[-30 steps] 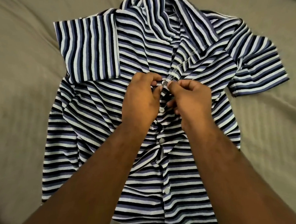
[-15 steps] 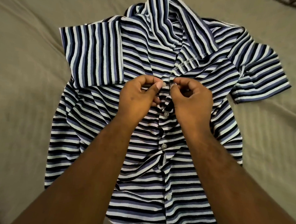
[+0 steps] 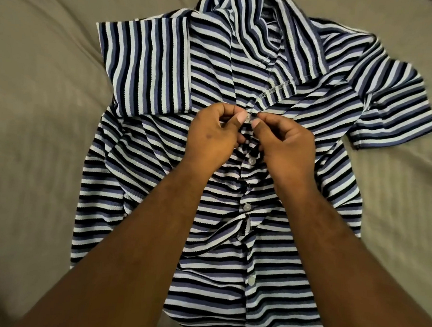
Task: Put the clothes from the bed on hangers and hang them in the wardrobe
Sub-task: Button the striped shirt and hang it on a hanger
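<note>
Left hand [image 3: 211, 140] and right hand [image 3: 288, 147] side by side, both pinching

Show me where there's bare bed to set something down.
Bare bed sheet lies left of the striped shirt, and right of it below the sleeve. The middle is crowded: left hand and right hand pinch it there.

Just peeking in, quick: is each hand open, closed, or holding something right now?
Left hand: closed, pinching the striped shirt beside a button.
Right hand: closed, pinching the striped shirt's front edge at the same button.
</note>
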The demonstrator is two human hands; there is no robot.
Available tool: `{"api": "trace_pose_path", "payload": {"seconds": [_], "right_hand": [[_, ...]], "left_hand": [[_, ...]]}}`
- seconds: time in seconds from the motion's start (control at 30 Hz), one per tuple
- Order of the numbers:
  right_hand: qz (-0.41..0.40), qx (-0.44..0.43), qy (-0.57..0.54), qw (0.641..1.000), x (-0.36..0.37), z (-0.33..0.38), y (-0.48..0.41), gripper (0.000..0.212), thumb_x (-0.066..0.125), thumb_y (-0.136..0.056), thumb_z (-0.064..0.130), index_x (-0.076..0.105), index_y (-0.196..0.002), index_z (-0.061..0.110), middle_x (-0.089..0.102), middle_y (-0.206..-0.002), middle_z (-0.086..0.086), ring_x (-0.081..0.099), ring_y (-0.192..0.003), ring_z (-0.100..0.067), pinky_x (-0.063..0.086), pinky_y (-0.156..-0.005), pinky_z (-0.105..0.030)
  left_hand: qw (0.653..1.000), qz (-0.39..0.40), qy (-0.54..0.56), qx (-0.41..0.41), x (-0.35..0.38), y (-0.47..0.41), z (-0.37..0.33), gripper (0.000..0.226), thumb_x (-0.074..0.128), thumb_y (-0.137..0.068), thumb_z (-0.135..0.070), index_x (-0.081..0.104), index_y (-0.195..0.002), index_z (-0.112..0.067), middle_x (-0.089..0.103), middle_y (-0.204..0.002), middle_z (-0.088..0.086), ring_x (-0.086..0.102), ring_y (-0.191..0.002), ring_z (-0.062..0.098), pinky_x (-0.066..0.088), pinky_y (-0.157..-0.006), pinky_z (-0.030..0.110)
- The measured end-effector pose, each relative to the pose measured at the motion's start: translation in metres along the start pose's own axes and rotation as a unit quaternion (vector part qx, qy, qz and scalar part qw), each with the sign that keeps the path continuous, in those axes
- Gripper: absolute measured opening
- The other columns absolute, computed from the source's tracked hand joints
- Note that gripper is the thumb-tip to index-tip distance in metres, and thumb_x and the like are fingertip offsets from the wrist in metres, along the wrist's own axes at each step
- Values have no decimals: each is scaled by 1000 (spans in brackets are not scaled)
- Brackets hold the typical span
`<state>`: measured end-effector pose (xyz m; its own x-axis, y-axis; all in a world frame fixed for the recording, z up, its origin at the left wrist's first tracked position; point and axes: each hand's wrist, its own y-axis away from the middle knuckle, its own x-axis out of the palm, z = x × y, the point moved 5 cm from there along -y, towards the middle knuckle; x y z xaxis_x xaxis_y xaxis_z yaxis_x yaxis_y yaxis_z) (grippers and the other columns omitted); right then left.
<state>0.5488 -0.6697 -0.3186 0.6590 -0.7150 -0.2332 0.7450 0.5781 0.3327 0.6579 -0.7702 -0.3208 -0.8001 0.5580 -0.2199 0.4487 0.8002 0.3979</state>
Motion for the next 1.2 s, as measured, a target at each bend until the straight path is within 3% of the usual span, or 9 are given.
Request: {"api": "trace_pose_path", "payload": {"seconds": [0.13, 0.27, 0.4, 0.63, 0.9, 1.07, 1.2], "right_hand": [[37, 24, -19, 999, -3, -2, -4, 13, 64, -98, 23, 76, -101, 22, 74, -84, 5, 58, -62, -10, 45, -50, -23], [66, 36, -29, 997, -1, -2, -8, 5, 72, -93, 18, 75, -97, 16, 72, -82, 1, 57, -57, -8, 43, -47, -19], [72, 38, -45, 996, 1, -2, -10, 12, 78, -88, 16, 74, -97, 11, 74, -89, -12, 56, -55, -9, 42, -45, -15], [73, 38, -38, 996, 1, -6, -13, 13, 81, -85, 19, 76, -96, 12, 74, -80, -3, 56, -51, -9, 41, -44, -16], [80, 28, -36, 996, 0, -8, -11, 7, 79, -87, 17, 75, -92, 13, 72, -80, -6, 57, -58, -12, 46, -49, -18], [38, -8, 19, 999, 3, -7, -8, 8, 80, -86, 21, 76, -89, 14, 76, -81, -2, 74, -74, -21, 64, -70, -36], [-7, -46, 53, 997, 6, -7, -3, 9, 80, -86, 23, 75, -88, 16, 74, -77, 3, 71, -68, -12, 62, -65, -29]], "left_hand": [[1000, 8, 1, -1, 0, -1, 1, 12, 60, -101, -23, 67, -109, -17, 72, -92, -3, 68, -65, 3, 59, -65, 21], [999, 29, 12, -6, -1, -2, 2, 12, 58, -102, -20, 66, -109, -15, 70, -93, -1, 67, -64, 3, 57, -63, 18], [999, 43, 7, -10, -2, -4, 4, 16, 57, -102, -20, 67, -113, -13, 71, -93, 0, 67, -66, 3, 57, -64, 19], [999, 38, 4, -5, -1, -5, 7, 16, 58, -102, -21, 67, -113, -13, 72, -92, 1, 68, -66, 7, 58, -64, 20], [1000, 9, 2, -3, -1, -4, 5, 13, 67, -96, -18, 73, -106, -13, 75, -85, 1, 71, -65, 11, 62, -66, 28], [1000, 12, 12, 8, -3, -1, 6, 22, 72, -91, -31, 78, -105, -15, 77, -81, 1, 75, -74, 13, 62, -70, 26], [1000, -2, 7, 26, -3, 0, 7, 21, 73, -91, -29, 78, -106, -16, 78, -84, -1, 75, -74, 11, 59, -66, 21]]}}
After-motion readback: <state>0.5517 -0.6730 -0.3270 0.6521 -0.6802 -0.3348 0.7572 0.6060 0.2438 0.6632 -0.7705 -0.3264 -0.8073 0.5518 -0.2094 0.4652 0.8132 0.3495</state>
